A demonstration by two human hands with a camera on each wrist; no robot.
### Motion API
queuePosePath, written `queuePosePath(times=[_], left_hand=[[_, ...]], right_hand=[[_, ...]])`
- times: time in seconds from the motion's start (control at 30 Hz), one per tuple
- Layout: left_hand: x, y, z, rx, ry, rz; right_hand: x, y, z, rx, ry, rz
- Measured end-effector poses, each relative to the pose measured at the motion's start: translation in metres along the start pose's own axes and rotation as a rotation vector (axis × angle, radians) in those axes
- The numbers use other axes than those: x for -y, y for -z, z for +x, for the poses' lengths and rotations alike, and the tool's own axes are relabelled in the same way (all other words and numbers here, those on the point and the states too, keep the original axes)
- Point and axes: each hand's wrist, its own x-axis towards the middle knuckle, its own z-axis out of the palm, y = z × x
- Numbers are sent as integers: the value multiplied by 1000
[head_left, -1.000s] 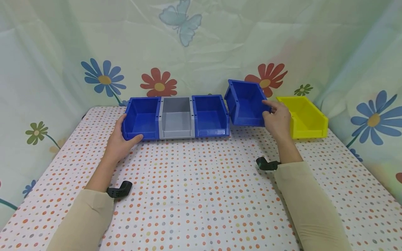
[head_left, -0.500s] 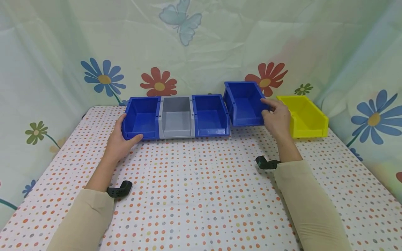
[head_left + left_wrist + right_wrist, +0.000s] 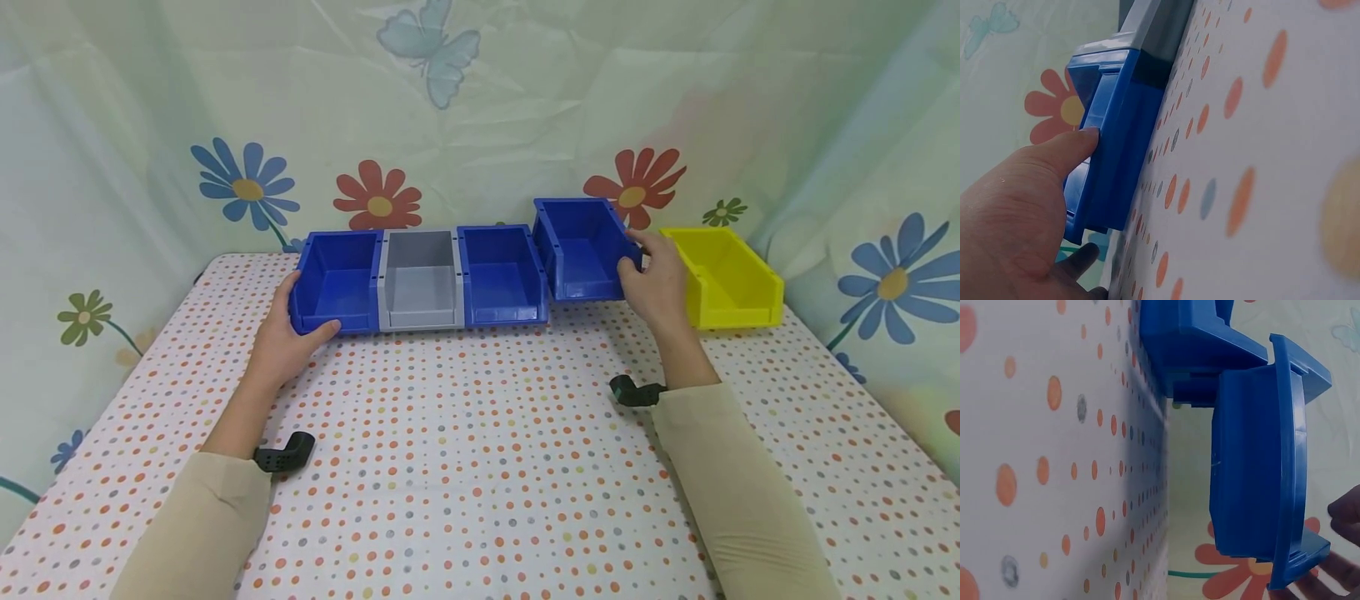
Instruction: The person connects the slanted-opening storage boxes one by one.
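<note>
In the head view my left hand (image 3: 288,333) holds the leftmost blue storage bin (image 3: 341,283), thumb on its front lip and fingers along its outer side. A grey bin (image 3: 422,287) and another blue bin (image 3: 504,287) stand beside it, side by side. My right hand (image 3: 656,275) grips the right wall of a further blue bin (image 3: 585,258). The right wrist view has this held bin (image 3: 1254,462) raised off the table, its left side close against the neighbouring blue bin (image 3: 1204,344). Whether they touch is unclear.
A yellow bin (image 3: 727,283) stands to the right of my right hand, apart from the row. The table (image 3: 465,450) has a white cloth with coloured dots. A flowered curtain (image 3: 510,108) hangs close behind the bins.
The blue bin in my right hand has turned straighter and come down slightly at the back. My right hand has shifted a little left with it; the left hand keeps its place.
</note>
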Motion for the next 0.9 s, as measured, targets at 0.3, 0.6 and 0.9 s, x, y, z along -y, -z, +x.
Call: queuePosePath(times=[0.3, 0.6, 0.9], left_hand=[[1, 1, -1, 5, -1, -8], [1, 1, -1, 6, -6, -9], [0, 1, -1, 7, -10, -8]], right_hand=[[1, -5, 1, -21, 292, -101], [5, -14, 0, 34, 402, -135], [10, -23, -2, 168, 450, -141]])
